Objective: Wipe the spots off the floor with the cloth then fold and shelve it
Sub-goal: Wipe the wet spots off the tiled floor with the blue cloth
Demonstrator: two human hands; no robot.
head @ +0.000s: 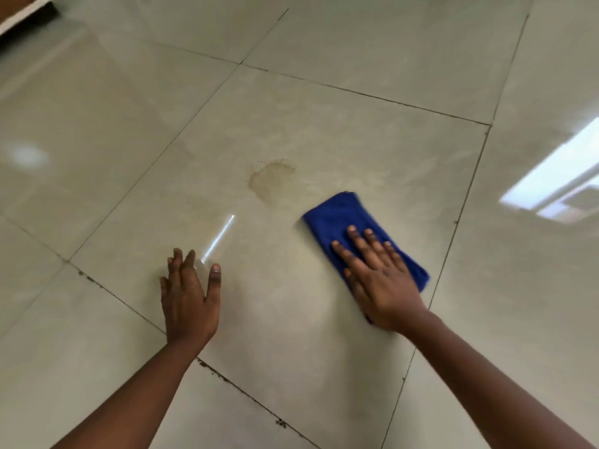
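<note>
A folded blue cloth (340, 218) lies flat on the glossy beige floor tile (291, 335). My right hand (379, 280) presses down on the cloth's near half, palm flat and fingers spread. A brownish, blotchy spot (272, 181) stains the tile just left of and beyond the cloth, apart from it. My left hand (189, 296) rests flat on the same tile to the left, fingers apart and holding nothing.
Dark grout lines (107, 288) with grime specks run between the large tiles. A dark wooden furniture edge with a white strip (22, 11) shows at the far top left corner. Window light reflects on the floor at the right (557, 179).
</note>
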